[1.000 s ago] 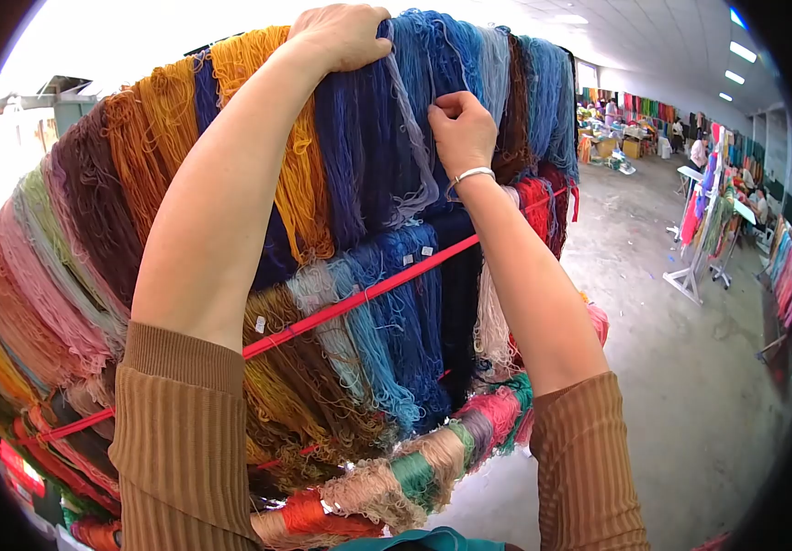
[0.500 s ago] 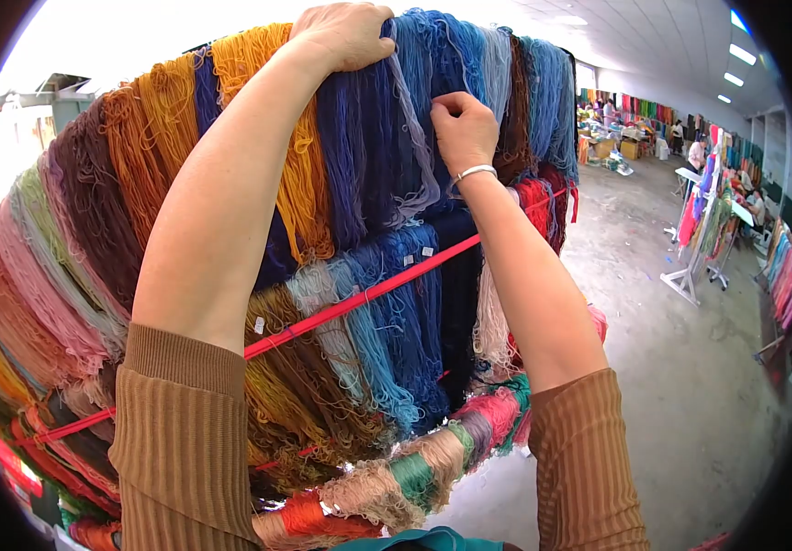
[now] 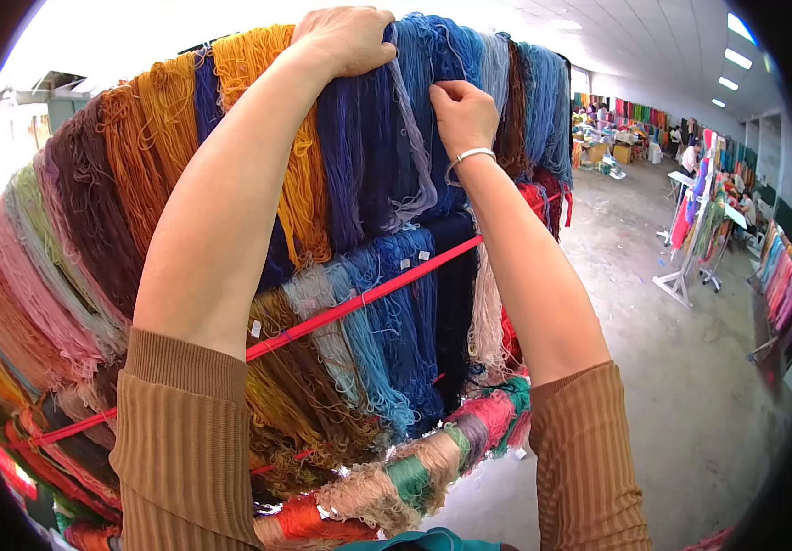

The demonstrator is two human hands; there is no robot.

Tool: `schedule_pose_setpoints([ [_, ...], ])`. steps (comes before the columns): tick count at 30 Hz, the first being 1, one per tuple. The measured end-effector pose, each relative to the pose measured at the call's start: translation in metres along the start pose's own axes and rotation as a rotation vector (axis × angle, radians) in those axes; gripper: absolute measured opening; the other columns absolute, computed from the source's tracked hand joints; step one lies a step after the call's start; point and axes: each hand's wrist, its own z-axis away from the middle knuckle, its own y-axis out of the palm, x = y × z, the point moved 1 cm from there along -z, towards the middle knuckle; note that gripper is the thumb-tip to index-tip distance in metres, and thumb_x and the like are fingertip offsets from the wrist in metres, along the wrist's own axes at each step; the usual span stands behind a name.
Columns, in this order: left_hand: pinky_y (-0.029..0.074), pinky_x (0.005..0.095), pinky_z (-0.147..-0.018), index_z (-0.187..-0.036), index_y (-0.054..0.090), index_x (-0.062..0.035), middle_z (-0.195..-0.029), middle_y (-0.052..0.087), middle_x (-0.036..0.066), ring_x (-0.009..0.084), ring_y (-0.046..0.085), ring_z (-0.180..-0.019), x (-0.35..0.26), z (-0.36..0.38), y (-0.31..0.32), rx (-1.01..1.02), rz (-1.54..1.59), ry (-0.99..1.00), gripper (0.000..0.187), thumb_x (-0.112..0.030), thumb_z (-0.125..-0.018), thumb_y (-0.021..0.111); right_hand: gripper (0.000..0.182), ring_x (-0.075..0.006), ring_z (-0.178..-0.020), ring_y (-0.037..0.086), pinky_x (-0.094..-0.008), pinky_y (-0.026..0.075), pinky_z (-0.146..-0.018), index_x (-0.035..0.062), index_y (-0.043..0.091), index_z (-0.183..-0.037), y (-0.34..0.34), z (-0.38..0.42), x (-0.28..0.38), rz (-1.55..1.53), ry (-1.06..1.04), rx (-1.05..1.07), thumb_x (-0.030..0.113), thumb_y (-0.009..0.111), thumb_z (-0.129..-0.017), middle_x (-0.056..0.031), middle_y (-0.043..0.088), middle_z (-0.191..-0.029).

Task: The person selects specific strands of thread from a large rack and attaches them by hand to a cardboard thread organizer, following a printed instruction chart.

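Observation:
Skeins of yarn hang in rows over a rack. My left hand (image 3: 348,41) is up on the top row, its fingers curled over the dark blue skeins (image 3: 359,151); the fingertips are partly hidden. To its right my right hand (image 3: 466,117), with a bracelet (image 3: 471,156) at the wrist, is closed in a pinch at the blue skeins (image 3: 446,55). The strand between those fingers is too fine to make out clearly. A loose pale lavender strand (image 3: 419,161) hangs between the two hands. Orange-yellow skeins (image 3: 308,184) hang under my left forearm.
A red bar (image 3: 368,298) crosses the rack below my hands, with blue skeins (image 3: 405,321) behind it. Multicoloured yarn (image 3: 410,482) is wound on a lower bar. On the right, a white stand (image 3: 676,285) is on the concrete floor (image 3: 616,367), with people and more yarn farther back.
My right hand has risen slightly along the blue skeins, still pinched. My left hand stays at the top of the rack. The view has shifted a little.

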Motion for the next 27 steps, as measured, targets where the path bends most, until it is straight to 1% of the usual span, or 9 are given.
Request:
schedule_pose_setpoints([
  [3, 0.05, 0.0458, -0.098, -0.136, 0.058, -0.0218, -0.125, 0.066, 0.011, 0.0298, 0.064, -0.115, -0.001, 0.0, 0.0, -0.004, -0.012, -0.008, 0.051, -0.042, -0.089, 0.058, 0.022, -0.0308, -0.084, 0.07, -0.0388, 0.054, -0.079, 0.0122, 0.078, -0.089, 0.005, -0.003, -0.004, -0.009, 0.018, 0.059, 0.028, 0.066, -0.08, -0.011, 0.074, -0.088],
  [7, 0.05, 0.0459, -0.099, -0.136, 0.057, -0.0222, -0.125, 0.066, 0.011, 0.0299, 0.064, -0.115, 0.0, 0.0, 0.004, -0.029, -0.025, -0.014, 0.05, -0.042, -0.09, 0.057, 0.02, -0.0267, -0.075, 0.071, -0.0366, 0.055, -0.069, 0.0072, 0.076, -0.085, 0.006, 0.001, -0.008, -0.031, -0.061, 0.024, 0.024, 0.066, -0.082, -0.012, 0.074, -0.083],
  [10, 0.05, 0.0458, -0.099, -0.136, 0.057, -0.0214, -0.127, 0.066, 0.011, 0.0296, 0.063, -0.116, 0.002, -0.001, 0.007, -0.003, -0.012, -0.008, 0.05, -0.042, -0.091, 0.057, 0.014, -0.0137, -0.052, 0.062, -0.0235, 0.044, -0.043, -0.0002, 0.066, -0.092, -0.005, 0.006, -0.006, -0.677, 0.234, 0.128, 0.013, 0.062, -0.089, -0.0132, 0.072, -0.083],
  [13, 0.051, 0.0443, -0.097, -0.139, 0.055, -0.0261, -0.123, 0.067, 0.01, 0.0286, 0.064, -0.112, -0.002, 0.001, 0.0, -0.084, -0.056, 0.012, 0.049, -0.038, -0.091, 0.055, 0.015, -0.013, -0.051, 0.06, -0.0215, 0.04, -0.041, 0.0007, 0.06, -0.1, -0.017, 0.006, -0.006, -0.885, 0.391, 0.28, 0.013, 0.059, -0.092, -0.0142, 0.073, -0.088],
  [15, 0.045, 0.0429, -0.103, -0.132, 0.059, -0.007, -0.131, 0.062, 0.017, 0.0311, 0.058, -0.122, -0.02, 0.014, -0.047, 0.205, 0.179, -0.09, 0.05, -0.02, -0.083, 0.06, 0.015, -0.0113, -0.05, 0.059, -0.0209, 0.036, -0.039, 0.0019, 0.057, -0.103, -0.022, 0.005, -0.007, -0.878, 0.416, 0.325, 0.014, 0.058, -0.094, -0.0143, 0.073, -0.087],
  [19, 0.046, 0.0441, -0.102, -0.124, 0.063, -0.007, -0.125, 0.064, 0.017, 0.0327, 0.06, -0.119, -0.007, 0.015, -0.025, 0.142, 0.153, -0.078, 0.046, -0.037, -0.088, 0.059, 0.021, -0.0099, -0.051, 0.057, -0.0219, 0.037, -0.041, 0.002, 0.062, -0.102, -0.025, 0.006, -0.01, -0.804, 0.426, 0.439, 0.021, 0.063, -0.091, -0.0132, 0.072, -0.087],
  [22, 0.046, 0.0441, -0.101, -0.125, 0.062, -0.0077, -0.126, 0.064, 0.017, 0.0327, 0.06, -0.119, 0.003, 0.022, -0.014, -0.273, 0.368, 0.304, 0.045, -0.033, -0.088, 0.06, 0.031, -0.0064, -0.051, 0.05, -0.0202, 0.035, -0.044, 0.0017, 0.067, -0.105, -0.021, 0.011, -0.014, -0.7, 0.397, 0.47, 0.027, 0.072, -0.087, -0.0046, 0.066, -0.078],
  [24, 0.046, 0.0443, -0.101, -0.125, 0.062, -0.0077, -0.125, 0.064, 0.017, 0.0327, 0.059, -0.119, -0.015, 0.011, -0.035, 0.142, 0.139, -0.06, 0.046, -0.034, -0.088, 0.06, 0.032, -0.0042, -0.054, 0.048, -0.0206, 0.033, -0.045, 0.0012, 0.069, -0.104, -0.017, 0.014, -0.016, -0.525, 0.229, 0.417, 0.026, 0.075, -0.085, -0.0003, 0.063, -0.075],
  [27, 0.046, 0.0444, -0.102, -0.125, 0.062, -0.0077, -0.126, 0.064, 0.018, 0.0327, 0.059, -0.12, -0.015, 0.011, -0.035, 0.136, 0.141, -0.047, 0.046, -0.034, -0.087, 0.06, 0.028, -0.0061, -0.065, 0.054, -0.0224, 0.041, -0.059, -0.0002, 0.073, -0.099, -0.005, 0.013, -0.028, -0.442, 0.172, 0.375, 0.02, 0.078, -0.081, -0.0009, 0.067, -0.079],
])
